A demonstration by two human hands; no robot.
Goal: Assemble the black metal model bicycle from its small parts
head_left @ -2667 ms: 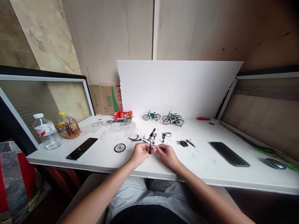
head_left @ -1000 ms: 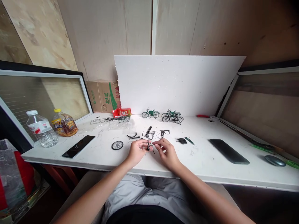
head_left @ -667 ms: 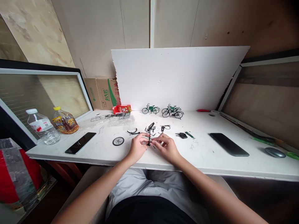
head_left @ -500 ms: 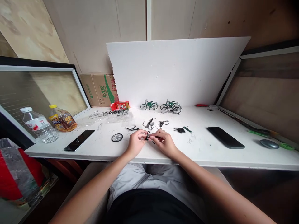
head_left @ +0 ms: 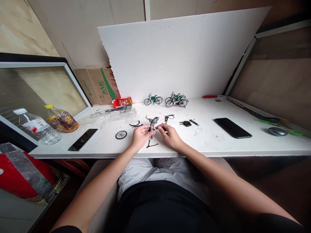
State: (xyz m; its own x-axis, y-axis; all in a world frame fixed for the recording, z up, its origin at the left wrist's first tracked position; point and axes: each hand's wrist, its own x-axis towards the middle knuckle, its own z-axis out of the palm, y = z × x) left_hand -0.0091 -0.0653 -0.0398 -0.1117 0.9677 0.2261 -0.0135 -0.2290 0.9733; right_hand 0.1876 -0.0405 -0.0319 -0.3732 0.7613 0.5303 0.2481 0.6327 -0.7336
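Note:
Between the thumb and fingers of my left hand is a small black model bicycle frame, held upright above the white table, with a saddle-like piece low on it. My right hand is just to its right, thumb and fingertips pinched together; whatever they hold is too small to make out. Below the hands a thin black V-shaped part lies near the table's front edge. A spoked wheel rests to the left. Curved black mudguard-like pieces lie behind my left hand, partly covered by it.
Assembled model bicycles stand at the back against a white board. Small black parts and a green strip lie right. Phones, bottles and a mouse sit further out.
My right hand has drawn slightly away from the frame in my left hand. The V-shaped part now shows fully on the table below. The whole view has shifted with my head.

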